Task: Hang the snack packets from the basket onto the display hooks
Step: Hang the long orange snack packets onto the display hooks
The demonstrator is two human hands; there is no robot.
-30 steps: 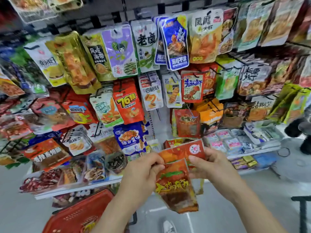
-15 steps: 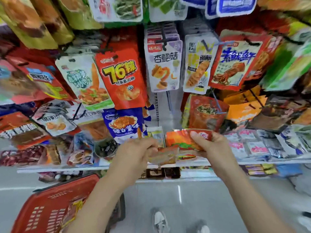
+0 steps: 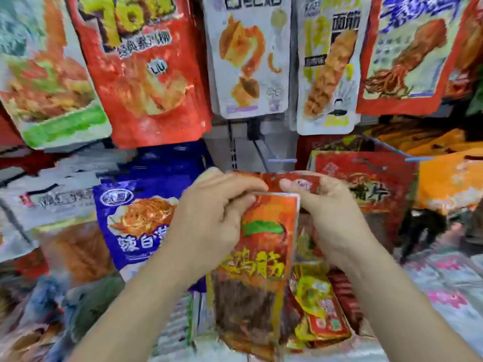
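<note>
Hanging packets [image 3: 146, 74] hem left hand [image 3: 209, 218], right hand [image 3: 337, 218] pinching two orange packets [image 3: 261, 257].

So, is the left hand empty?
No, the left hand pinches the top of the orange packet, while the right hand pinches a red-topped packet just behind it.

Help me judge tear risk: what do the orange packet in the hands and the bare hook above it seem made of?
The orange packet looks like glossy printed plastic film: sheen and soft wrinkles show. The hook looks like thin dark metal wire, though blur leaves that open.
</note>
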